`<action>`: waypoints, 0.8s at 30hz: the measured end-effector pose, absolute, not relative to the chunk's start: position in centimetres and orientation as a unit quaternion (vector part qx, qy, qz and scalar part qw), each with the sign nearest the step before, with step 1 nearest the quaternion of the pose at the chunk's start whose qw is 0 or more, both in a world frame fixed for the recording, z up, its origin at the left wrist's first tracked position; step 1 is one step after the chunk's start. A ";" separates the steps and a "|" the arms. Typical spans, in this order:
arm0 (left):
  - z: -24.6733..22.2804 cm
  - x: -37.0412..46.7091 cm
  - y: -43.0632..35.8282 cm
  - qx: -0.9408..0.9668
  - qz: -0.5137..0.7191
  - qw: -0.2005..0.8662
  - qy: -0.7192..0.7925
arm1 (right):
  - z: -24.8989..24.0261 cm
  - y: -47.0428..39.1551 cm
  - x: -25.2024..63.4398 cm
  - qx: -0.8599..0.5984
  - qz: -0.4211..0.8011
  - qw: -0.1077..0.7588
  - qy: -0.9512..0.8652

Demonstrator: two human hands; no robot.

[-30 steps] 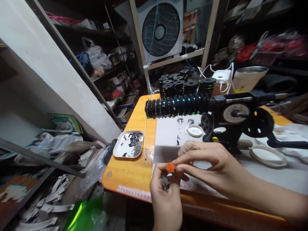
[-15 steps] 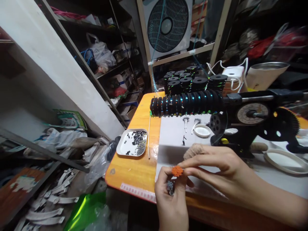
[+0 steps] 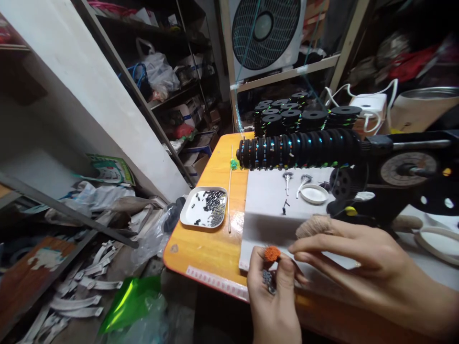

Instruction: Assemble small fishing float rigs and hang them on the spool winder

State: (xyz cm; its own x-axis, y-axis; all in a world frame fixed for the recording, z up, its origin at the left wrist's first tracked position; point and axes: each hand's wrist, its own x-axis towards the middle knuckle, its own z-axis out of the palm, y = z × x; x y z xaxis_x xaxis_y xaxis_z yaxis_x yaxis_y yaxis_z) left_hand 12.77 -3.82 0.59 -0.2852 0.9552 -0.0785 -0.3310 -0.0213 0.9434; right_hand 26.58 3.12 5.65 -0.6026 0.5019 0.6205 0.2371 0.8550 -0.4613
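Note:
My left hand (image 3: 274, 296) is closed around a small bundle with a bright orange tufted top (image 3: 272, 253). Grey bits (image 3: 268, 281) show below the orange, between thumb and curled fingers. To the right, my right hand (image 3: 362, 260) has thumb and forefinger pinched together, a short gap from the bundle. What they hold, if anything, is too small to make out. One of its fingers wears a tan cloth wrap (image 3: 313, 226). On the white sheet (image 3: 265, 198) beyond lie two grey-headed bundles with pale stems (image 3: 288, 179) and a tiny black piece (image 3: 284, 209).
A white tray (image 3: 184, 217) of black and grey pieces sits at the table's left, beside a thin stick (image 3: 230, 205). A black machine arm carrying stacked rings (image 3: 301, 149) crosses above the sheet. Black spools (image 3: 313, 117) and a fan (image 3: 265, 28) stand behind.
My right hand has drawn away to the right from the orange top, opening a gap. The left hand keeps its grip on the bundle. The whole view has shifted slightly.

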 end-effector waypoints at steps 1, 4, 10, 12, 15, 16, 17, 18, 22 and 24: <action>0.6 12.7 -3.7 0.318 0.645 0.502 0.481 | 5.4 3.1 26.9 -0.206 0.148 0.394 -0.883; 0.5 12.3 -3.6 0.307 0.662 0.494 0.472 | 4.6 3.2 27.5 -0.221 0.100 0.403 -0.882; 0.3 12.1 -3.7 0.302 0.681 0.460 0.484 | 3.8 3.1 28.2 -0.240 0.072 0.382 -0.890; 0.3 12.3 -3.6 0.322 0.692 0.429 0.482 | 3.8 2.9 28.3 -0.236 0.070 0.375 -0.894; 0.2 12.5 -3.6 0.344 0.702 0.397 0.481 | 3.8 2.6 28.2 -0.233 0.084 0.372 -0.895; 0.2 12.5 -3.6 0.343 0.702 0.399 0.480 | 3.9 2.5 28.2 -0.233 0.088 0.372 -0.894; 0.3 12.4 -3.6 0.337 0.701 0.408 0.478 | 3.9 2.5 28.2 -0.233 0.091 0.373 -0.894; 0.3 12.4 -3.6 0.328 0.698 0.425 0.474 | 3.9 2.4 28.2 -0.234 0.093 0.372 -0.894; 0.4 12.0 -3.7 0.285 0.668 0.519 0.451 | 4.0 2.6 28.3 -0.220 0.068 0.380 -0.896; 0.5 11.8 -3.7 0.261 0.651 0.570 0.429 | 4.0 2.7 28.5 -0.208 0.046 0.382 -0.899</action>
